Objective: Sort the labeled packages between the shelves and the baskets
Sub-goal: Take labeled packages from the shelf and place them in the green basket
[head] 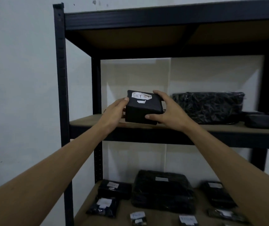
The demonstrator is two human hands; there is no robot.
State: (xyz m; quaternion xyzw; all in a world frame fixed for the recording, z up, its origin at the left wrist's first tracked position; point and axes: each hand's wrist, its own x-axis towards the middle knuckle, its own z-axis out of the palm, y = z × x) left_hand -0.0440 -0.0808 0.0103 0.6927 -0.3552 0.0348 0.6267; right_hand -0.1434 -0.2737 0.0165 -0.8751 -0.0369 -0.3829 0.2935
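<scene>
Black plastic is wrapping the small box you are holding at the centre of the frame, at the front of the middle shelf near its left end. Your left hand is clamping the box's left side, thumb curling onto the top edge. Your right hand is gripping the right side, fingers hooking over the top and thumb pressing the front face. A white label reading RETURN is facing you on top, with a smaller white scrap just below it. The box's underside seems to be touching the board, though the dim light is making that hard to confirm. Right of your hands, a big crinkled black bundle is sitting on the same shelf, and a flat dark parcel is lying just beside it at the right edge. Across the bottom of the frame, the lower shelf is carrying a large flat package among several smaller labelled ones, their writing too blurred to read.
</scene>
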